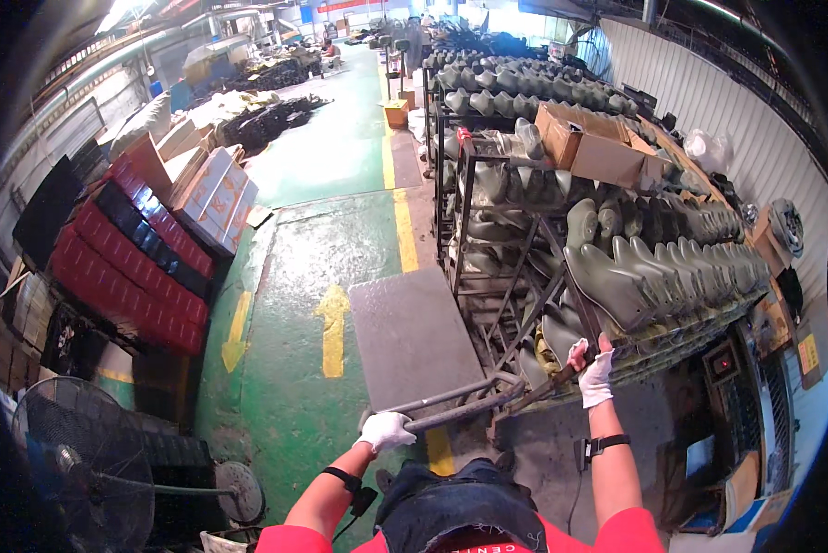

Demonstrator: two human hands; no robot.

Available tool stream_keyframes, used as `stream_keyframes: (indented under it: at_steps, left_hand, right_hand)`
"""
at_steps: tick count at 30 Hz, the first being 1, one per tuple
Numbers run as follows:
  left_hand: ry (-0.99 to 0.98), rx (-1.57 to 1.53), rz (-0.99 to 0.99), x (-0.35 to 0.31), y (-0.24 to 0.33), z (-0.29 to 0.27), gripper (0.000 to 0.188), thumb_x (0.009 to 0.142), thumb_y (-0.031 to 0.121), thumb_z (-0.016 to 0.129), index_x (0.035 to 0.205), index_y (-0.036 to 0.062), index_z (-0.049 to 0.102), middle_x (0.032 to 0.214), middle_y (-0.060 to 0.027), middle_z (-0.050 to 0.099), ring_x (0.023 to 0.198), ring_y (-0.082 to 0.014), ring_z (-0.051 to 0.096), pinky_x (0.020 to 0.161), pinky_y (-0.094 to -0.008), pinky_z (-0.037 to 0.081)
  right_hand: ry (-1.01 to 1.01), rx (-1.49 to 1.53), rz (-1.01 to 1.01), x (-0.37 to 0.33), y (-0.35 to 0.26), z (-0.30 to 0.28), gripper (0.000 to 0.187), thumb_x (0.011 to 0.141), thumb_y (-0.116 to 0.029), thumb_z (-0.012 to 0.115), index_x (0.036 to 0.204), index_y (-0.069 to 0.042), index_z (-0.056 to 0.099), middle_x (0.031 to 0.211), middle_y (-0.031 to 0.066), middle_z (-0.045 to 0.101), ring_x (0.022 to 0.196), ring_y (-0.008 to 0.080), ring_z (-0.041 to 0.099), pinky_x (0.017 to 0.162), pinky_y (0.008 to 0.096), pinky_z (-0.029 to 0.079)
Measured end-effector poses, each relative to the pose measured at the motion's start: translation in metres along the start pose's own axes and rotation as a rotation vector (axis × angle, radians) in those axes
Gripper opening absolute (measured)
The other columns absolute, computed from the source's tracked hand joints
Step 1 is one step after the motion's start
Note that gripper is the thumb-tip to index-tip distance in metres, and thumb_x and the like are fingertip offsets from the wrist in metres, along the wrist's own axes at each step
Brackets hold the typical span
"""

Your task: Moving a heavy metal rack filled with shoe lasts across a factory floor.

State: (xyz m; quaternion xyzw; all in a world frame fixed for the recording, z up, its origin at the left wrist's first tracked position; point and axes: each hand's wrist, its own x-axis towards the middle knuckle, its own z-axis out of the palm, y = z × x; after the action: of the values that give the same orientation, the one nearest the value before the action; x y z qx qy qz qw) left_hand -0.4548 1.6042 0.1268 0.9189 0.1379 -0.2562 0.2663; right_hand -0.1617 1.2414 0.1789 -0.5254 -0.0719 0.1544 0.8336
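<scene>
My left hand (387, 431), in a white glove, is closed round the end of the grey tubular handle (460, 398) of a platform cart. The cart's flat grey deck (409, 332) lies just beyond that handle, with nothing on it. On the right, my right hand (594, 376) wears a white glove with bare fingertips showing. It grips a dark metal bar (584, 313) at the near corner of a rack. Rows of glossy dark green, boot-like moulded pieces (621, 286) stand on the rack right beside that hand.
More racks (497, 101) of similar pieces run along the right, with an open cardboard box (598, 143) on top. Stacked red and black boxes (128, 267) line the left. A floor fan (82, 465) stands near left. Yellow arrows (332, 332) mark the green floor.
</scene>
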Motion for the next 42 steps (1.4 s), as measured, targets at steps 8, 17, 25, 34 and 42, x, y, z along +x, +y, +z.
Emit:
stream_keyframes:
  at_steps: [8, 17, 25, 34, 42]
  left_hand:
    - [0.079, 0.032, -0.028, -0.002, 0.0, 0.009, 0.046, 0.068, 0.046, 0.068, 0.105, 0.0183, 0.074, 0.09, -0.0114, 0.073, 0.088, -0.0306, 0.07, 0.079, -0.0432, 0.054]
    - [0.083, 0.03, -0.021, -0.009, -0.003, 0.023, 0.042, 0.069, 0.046, 0.068, 0.099, 0.0171, 0.074, 0.091, -0.0114, 0.073, 0.089, -0.0308, 0.07, 0.078, -0.0442, 0.054]
    - [0.082, 0.034, -0.016, -0.02, -0.002, 0.036, 0.041, 0.069, 0.046, 0.068, 0.097, 0.0169, 0.074, 0.09, -0.0113, 0.073, 0.089, -0.0318, 0.069, 0.078, -0.0449, 0.054]
    - [0.075, 0.031, -0.008, -0.037, 0.004, 0.042, 0.043, 0.071, 0.045, 0.065, 0.103, 0.018, 0.073, 0.092, -0.0113, 0.073, 0.089, -0.0314, 0.069, 0.079, -0.0441, 0.053]
    - [0.069, 0.028, -0.001, -0.05, 0.001, 0.06, 0.038, 0.071, 0.042, 0.065, 0.098, 0.0178, 0.073, 0.091, -0.0115, 0.073, 0.088, -0.0317, 0.07, 0.078, -0.0445, 0.054]
  right_hand:
    - [0.046, 0.096, 0.035, 0.002, 0.002, 0.0, 0.068, 0.088, -0.069, 0.05, 0.064, -0.006, 0.056, 0.058, 0.0052, 0.052, 0.049, 0.0167, 0.048, 0.049, 0.028, 0.039]
    - [0.072, 0.062, -0.005, 0.005, 0.004, 0.003, 0.069, 0.09, -0.066, 0.049, 0.062, -0.004, 0.057, 0.056, 0.0058, 0.053, 0.045, 0.0177, 0.047, 0.047, 0.0285, 0.039]
    - [0.049, 0.04, -0.019, 0.003, -0.002, 0.003, 0.071, 0.09, -0.066, 0.049, 0.062, -0.001, 0.059, 0.055, 0.0066, 0.052, 0.043, 0.0185, 0.044, 0.048, 0.0317, 0.039]
    - [0.1, 0.053, -0.018, 0.002, -0.002, 0.007, 0.072, 0.089, -0.068, 0.049, 0.062, -0.002, 0.058, 0.055, 0.007, 0.052, 0.043, 0.0184, 0.044, 0.049, 0.0334, 0.041]
    - [0.132, 0.055, 0.005, 0.003, 0.0, 0.01, 0.072, 0.091, -0.067, 0.046, 0.061, -0.003, 0.058, 0.054, 0.0063, 0.052, 0.042, 0.0187, 0.046, 0.051, 0.0324, 0.043]
